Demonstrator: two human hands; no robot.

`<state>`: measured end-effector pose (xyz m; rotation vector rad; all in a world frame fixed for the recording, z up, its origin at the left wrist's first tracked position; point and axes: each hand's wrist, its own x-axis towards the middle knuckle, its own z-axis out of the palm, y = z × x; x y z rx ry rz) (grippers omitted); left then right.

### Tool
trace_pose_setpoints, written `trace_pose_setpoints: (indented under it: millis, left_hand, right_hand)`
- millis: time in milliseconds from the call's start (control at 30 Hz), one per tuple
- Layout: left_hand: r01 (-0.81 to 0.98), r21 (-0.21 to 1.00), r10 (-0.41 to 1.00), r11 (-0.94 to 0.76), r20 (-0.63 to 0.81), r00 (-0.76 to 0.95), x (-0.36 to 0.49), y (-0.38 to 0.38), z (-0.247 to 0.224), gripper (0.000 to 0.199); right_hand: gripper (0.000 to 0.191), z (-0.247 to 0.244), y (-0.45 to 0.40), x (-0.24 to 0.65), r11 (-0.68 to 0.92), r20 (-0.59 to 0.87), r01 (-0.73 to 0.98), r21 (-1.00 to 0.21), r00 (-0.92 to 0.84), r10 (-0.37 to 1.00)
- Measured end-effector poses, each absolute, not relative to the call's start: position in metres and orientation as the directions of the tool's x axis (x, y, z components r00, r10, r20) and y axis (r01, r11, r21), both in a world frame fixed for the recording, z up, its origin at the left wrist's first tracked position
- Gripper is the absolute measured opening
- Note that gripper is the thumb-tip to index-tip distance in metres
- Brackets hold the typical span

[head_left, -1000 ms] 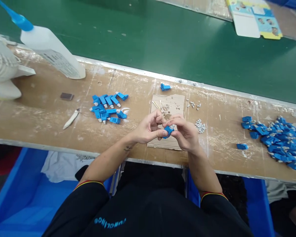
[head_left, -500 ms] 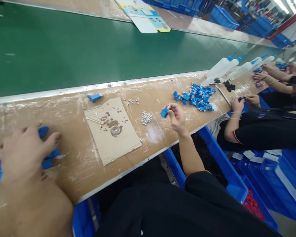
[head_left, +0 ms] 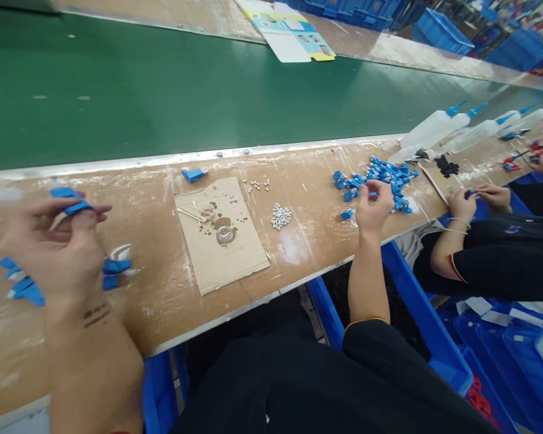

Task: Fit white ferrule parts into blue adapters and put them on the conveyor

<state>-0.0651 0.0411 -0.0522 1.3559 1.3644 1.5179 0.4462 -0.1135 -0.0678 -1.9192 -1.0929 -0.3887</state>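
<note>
My left hand (head_left: 58, 247) is raised above the table at the left. Its thumb and fingers pinch a small blue plastic part (head_left: 70, 199). Beneath it lie several similar blue parts (head_left: 27, 286), some beside a bit of clear plastic (head_left: 121, 252). My right hand (head_left: 374, 208) is at the near side of a pile of blue parts (head_left: 391, 175). Thumb and curled fingers stand apart there, with some blue showing through the gap, apparently from the pile. A single blue part (head_left: 347, 214) rests on the table just left of this hand.
A cardboard sheet (head_left: 235, 265) holds sticks and a small round clear dish (head_left: 225, 235). Small silvery pieces (head_left: 281, 216) lie beside it, and a lone blue part (head_left: 193, 175) behind. White squeeze bottles (head_left: 429, 129) lean at right. A co-worker's hands (head_left: 475, 202) work nearby. Beyond runs a green belt (head_left: 163, 96).
My left hand has risen from the blue parts, now holding one. My right hand has moved right to the pile and let go of its blue part. The view has shifted slightly left.
</note>
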Motion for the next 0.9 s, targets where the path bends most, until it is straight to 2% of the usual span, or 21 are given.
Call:
trace_pose_setpoints:
  millis: [67, 133, 167, 267, 367, 500, 600, 700, 800, 900]
  left_hand:
    - [-0.125, 0.968, 0.936, -0.218, 0.171, -0.308, -0.051, 0.036, -0.048, 0.039]
    - [-0.287, 0.943, 0.952, -0.168, 0.079, -0.296, -0.041, 0.030, -0.044, 0.039]
    - [-0.330, 0.934, 0.962, -0.136, 0.045, -0.269, -0.037, 0.027, -0.044, 0.042]
    - [-0.376, 0.924, 0.983, -0.073, 0.002, -0.185, -0.033, 0.019, -0.047, 0.058]
    - [-0.425, 0.904, 0.994, -0.041, -0.007, -0.111, -0.031, 0.014, -0.053, 0.067]
    - [-0.505, 0.863, 1.000, -0.022, 0.017, -0.015, -0.029, 0.013, -0.061, 0.069]
    - [-0.550, 0.835, 0.999, -0.007, 0.027, 0.028, -0.029, 0.012, -0.067, 0.063]
    - [-0.568, 0.822, 0.995, 0.031, 0.030, 0.098, -0.028, 0.007, -0.069, 0.054]
    - [-0.558, 0.823, 0.971, 0.105, 0.038, 0.238, -0.019, -0.002, -0.067, 0.045]
    - [-0.524, 0.836, 0.927, 0.164, 0.052, 0.372, -0.005, -0.014, -0.062, 0.039]
  right_hand:
    - [0.021, -0.067, -0.110, 0.413, -0.109, 0.585, 0.877, -0.469, 0.400, 0.705]
    - [0.018, -0.069, -0.099, 0.383, 0.030, 0.407, 0.903, -0.429, 0.164, 0.899]
    - [0.016, -0.072, -0.092, 0.372, 0.063, 0.307, 0.906, -0.418, 0.076, 0.949]
    - [0.018, -0.079, -0.071, 0.354, 0.037, 0.098, 0.921, -0.388, 0.001, 0.995]
    - [0.018, -0.083, -0.061, 0.352, 0.005, 0.045, 0.926, -0.378, 0.013, 0.999]
    - [0.016, -0.084, -0.063, 0.355, 0.032, 0.076, 0.925, -0.380, -0.003, 0.997]
    - [0.015, -0.079, -0.070, 0.355, 0.042, 0.129, 0.922, -0.386, 0.009, 0.992]
    - [0.014, -0.064, -0.074, 0.342, 0.095, 0.277, 0.884, -0.457, 0.040, 0.960]
    - [0.009, -0.042, -0.069, 0.304, 0.374, 0.530, 0.722, -0.582, -0.012, 0.848]
    - [0.018, -0.026, -0.057, 0.253, 0.643, 0.690, 0.549, -0.534, -0.156, 0.707]
